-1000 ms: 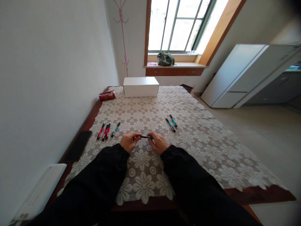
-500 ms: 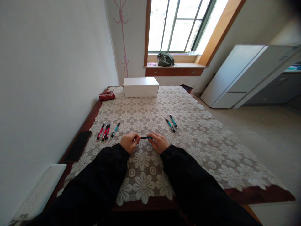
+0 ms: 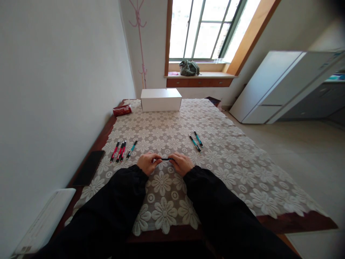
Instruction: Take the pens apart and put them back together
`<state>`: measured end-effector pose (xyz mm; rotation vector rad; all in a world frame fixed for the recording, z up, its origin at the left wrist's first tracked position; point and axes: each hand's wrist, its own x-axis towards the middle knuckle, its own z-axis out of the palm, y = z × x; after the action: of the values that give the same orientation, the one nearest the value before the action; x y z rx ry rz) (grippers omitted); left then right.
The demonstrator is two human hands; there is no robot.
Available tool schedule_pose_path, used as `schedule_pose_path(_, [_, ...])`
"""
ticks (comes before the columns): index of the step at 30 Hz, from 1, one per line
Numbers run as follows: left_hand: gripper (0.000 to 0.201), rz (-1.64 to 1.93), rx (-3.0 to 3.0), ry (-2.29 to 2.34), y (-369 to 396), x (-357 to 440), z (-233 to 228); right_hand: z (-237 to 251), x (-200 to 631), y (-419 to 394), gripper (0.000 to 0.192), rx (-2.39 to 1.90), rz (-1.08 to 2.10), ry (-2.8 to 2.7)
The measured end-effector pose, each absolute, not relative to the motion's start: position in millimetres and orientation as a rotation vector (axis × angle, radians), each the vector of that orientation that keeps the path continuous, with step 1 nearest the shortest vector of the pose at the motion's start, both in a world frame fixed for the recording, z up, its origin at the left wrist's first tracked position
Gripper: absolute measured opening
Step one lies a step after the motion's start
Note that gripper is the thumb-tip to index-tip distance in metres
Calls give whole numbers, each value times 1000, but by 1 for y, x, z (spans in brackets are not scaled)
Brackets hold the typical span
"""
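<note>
A white lace cloth (image 3: 215,172) with an openwork flower pattern covers the dark, polished wooden bench (image 3: 296,219), and the pens (image 3: 118,151) look like glossy plastic

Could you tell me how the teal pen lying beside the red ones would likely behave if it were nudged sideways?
The teal pen looks slim and round, so it would probably roll, though the lace tablecloth may slow it. Its clip likely stops a full turn. It seems light and stiff.

tablecloth (image 3: 229,169): white floral lace | box (image 3: 161,99): white | sleeves (image 3: 118,201): black
</note>
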<state>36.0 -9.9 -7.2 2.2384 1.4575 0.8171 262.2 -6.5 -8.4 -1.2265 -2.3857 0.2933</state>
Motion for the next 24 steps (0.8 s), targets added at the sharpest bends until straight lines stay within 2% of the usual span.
schedule_pose_path(12, [26, 836, 2170, 1461, -10, 36, -5, -7, 261, -9, 18, -1229, 347, -2399])
schedule_pose_path(19, [42, 707, 2194, 1429, -13, 39, 4, -10, 261, -8, 15, -1230, 362, -2365])
schedule_pose_path(24, [36, 726, 2232, 1390, -13, 38, 2, -10, 261, -7, 11, -1190, 348, -2398])
